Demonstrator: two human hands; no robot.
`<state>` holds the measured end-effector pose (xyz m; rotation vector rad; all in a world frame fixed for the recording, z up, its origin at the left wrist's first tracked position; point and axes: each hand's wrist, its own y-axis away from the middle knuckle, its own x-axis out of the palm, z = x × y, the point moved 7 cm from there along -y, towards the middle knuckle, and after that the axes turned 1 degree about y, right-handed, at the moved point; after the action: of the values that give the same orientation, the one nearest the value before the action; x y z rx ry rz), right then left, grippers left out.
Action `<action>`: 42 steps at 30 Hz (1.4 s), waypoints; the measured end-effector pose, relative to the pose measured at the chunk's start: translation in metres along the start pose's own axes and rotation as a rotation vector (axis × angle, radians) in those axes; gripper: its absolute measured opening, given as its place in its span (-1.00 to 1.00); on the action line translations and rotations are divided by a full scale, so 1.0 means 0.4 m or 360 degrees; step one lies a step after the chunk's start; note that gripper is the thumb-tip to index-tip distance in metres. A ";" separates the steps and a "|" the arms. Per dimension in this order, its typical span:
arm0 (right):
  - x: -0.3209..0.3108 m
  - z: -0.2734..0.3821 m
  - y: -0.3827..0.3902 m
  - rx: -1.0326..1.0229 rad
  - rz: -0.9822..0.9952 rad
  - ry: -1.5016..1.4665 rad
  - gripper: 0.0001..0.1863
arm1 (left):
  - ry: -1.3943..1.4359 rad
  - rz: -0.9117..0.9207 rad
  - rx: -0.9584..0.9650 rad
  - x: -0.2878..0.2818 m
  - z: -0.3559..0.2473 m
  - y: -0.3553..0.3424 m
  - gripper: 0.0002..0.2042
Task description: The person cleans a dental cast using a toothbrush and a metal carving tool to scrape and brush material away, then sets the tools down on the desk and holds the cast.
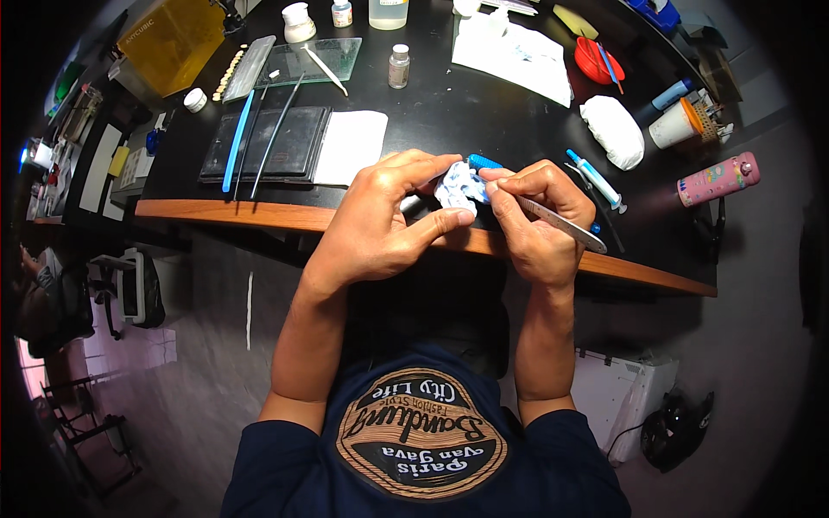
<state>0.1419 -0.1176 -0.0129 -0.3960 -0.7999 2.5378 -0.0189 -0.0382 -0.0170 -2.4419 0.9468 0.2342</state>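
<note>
While your left hand [380, 216] pinched the small pale-blue-and-white cast [458, 186] between thumb and fingers above the wooden edge of the black bench [449, 104], your right hand [535, 220] was closed around a slim metal instrument [561, 226], fingertips touching the cast. You seemed to be mid-way through trimming or shaping it. Any further stroke called for a steady pinch and light, controlled pressure.
</note>
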 end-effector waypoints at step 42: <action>-0.054 -0.011 -0.003 0.0256 -0.0429 -0.0192 -0.90 | -0.0223 -0.0163 0.0123 -0.004 -0.033 -0.001 -0.42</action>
<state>0.1627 -0.1252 -0.0128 -0.0769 -0.6378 2.3664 -0.0200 -0.0436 -0.0051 -2.3611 0.7542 0.3219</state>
